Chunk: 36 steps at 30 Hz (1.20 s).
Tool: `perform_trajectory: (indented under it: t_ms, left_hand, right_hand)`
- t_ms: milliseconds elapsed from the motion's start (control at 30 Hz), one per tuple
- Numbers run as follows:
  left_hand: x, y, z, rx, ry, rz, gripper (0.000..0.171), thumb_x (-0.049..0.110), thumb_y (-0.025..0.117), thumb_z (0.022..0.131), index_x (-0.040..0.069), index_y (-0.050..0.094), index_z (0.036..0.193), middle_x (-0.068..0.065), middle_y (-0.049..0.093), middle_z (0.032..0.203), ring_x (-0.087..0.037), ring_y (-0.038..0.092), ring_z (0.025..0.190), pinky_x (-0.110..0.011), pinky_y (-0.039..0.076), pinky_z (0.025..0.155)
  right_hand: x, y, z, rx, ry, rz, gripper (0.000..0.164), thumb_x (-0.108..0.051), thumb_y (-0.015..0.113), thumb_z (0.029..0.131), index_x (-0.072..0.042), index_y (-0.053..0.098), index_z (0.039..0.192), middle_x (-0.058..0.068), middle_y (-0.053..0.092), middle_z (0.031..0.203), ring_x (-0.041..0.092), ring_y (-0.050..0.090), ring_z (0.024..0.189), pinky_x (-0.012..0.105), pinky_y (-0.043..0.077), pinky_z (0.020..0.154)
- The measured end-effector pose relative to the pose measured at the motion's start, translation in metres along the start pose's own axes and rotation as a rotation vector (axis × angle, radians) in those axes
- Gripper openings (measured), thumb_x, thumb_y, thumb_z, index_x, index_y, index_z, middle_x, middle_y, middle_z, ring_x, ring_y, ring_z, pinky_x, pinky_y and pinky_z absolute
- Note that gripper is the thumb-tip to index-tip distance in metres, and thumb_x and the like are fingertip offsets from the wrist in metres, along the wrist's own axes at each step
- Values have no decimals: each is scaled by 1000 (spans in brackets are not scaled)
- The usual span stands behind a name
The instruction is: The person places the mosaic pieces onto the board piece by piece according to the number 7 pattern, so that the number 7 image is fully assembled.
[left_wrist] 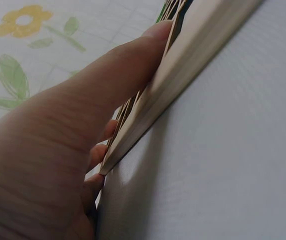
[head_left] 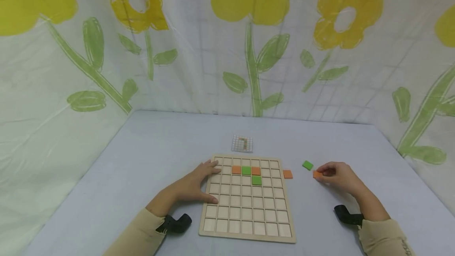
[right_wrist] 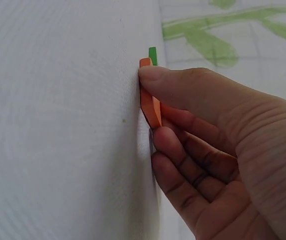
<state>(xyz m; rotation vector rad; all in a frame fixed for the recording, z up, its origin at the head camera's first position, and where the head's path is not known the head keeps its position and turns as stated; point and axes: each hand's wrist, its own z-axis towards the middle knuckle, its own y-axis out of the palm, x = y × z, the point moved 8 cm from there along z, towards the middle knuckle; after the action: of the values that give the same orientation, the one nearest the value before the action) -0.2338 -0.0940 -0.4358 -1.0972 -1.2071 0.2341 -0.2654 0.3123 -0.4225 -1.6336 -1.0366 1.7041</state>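
Note:
A wooden grid board (head_left: 231, 224) lies on the table, with two orange tiles and a green tile in one row and another green tile (head_left: 256, 180) below the right orange one (head_left: 255, 171). My left hand (head_left: 192, 183) rests spread along the board's left edge, its thumb on the frame (left_wrist: 155, 85) in the left wrist view. Off to the right, my right hand (head_left: 339, 177) pinches an orange tile (right_wrist: 149, 107) between thumb and fingers, low at the tabletop. Just behind it lies a loose green tile (head_left: 307, 165).
Another orange tile (head_left: 288, 174) sits right against the board's right edge. Beyond the board's far edge lies a small card with a printed grid pattern (head_left: 242, 144). A flower-printed curtain (head_left: 199, 70) hangs behind the white table (head_left: 160, 141).

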Motion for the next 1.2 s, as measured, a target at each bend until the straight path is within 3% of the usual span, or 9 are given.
perform_trajectory:
  t_ms: [300,767,1200]
  left_hand:
    - [1,-1,-1,-1,12,-6,92,56,77,65,17,41,140,-1,17,157,-24,4,146,-47,6,120]
    - [0,-2,-2,6,13,-3,92,58,76,65,19,40,140,0,17,157,-26,4,146,-50,8,119]
    - [-1,0,0,2,11,3,92,58,76,64,20,41,140,2,17,157,-23,4,147,-48,8,119]
  right_hand:
    - [1,1,0,-39,-7,7,33,-15,75,76,2,67,103,11,66,96,16,58,84,17,49,63]
    - [-1,-2,-1,-9,-23,-14,31,-19,75,76,1,68,99,7,67,90,12,57,78,16,49,60]
    - [-18,-7,-3,22,-70,-57,27,-14,73,78,1,68,99,10,68,93,20,61,85,20,50,62]
